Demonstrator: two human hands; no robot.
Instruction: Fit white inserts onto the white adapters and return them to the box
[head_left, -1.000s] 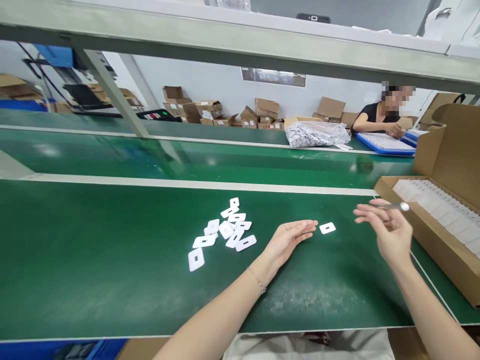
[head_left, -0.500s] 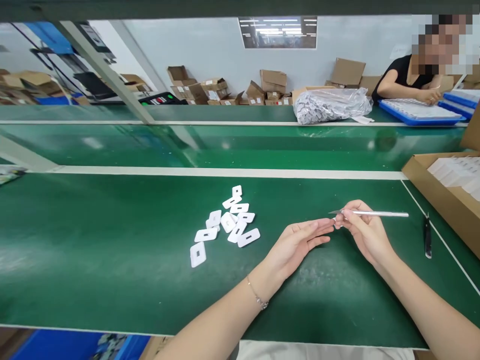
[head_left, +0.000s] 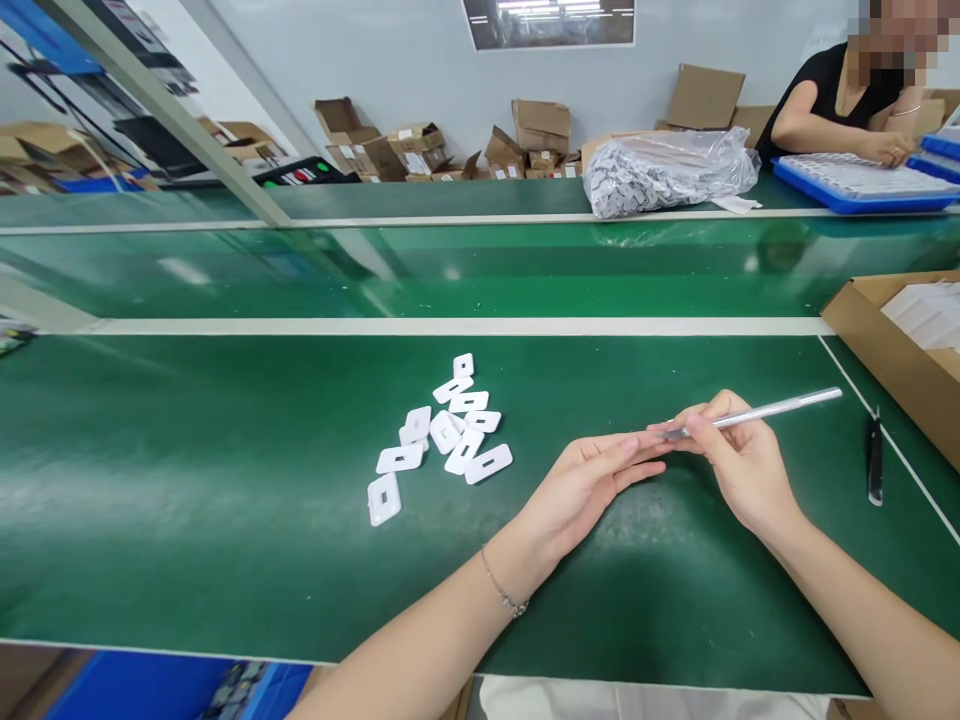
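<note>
My right hand [head_left: 739, 455] is closed around the slim silver handle of a craft knife [head_left: 780, 408]. The blade points left and its tip lies at the fingertips of my left hand [head_left: 592, 485]. That hand is held on edge above the table, fingers stretched towards the right hand and thumb lying along them. Fingertips of both hands meet; any small piece between them is hidden. Left of the hands, several white rounded plates [head_left: 400, 458] with small rectangular openings lie in a loose, partly overlapping group on the green table [head_left: 225, 480].
Black tweezers [head_left: 875, 460] lie to the right, beside an open cardboard box [head_left: 892, 345] of white pieces. Across the divider stand a plastic bag [head_left: 664, 172] full of small pieces and a blue tray [head_left: 862, 190], where another person works.
The view has tilted down slightly. My right hand has turned the knife so its handle slopes up to the right and its tip has come onto the left fingertips.
</note>
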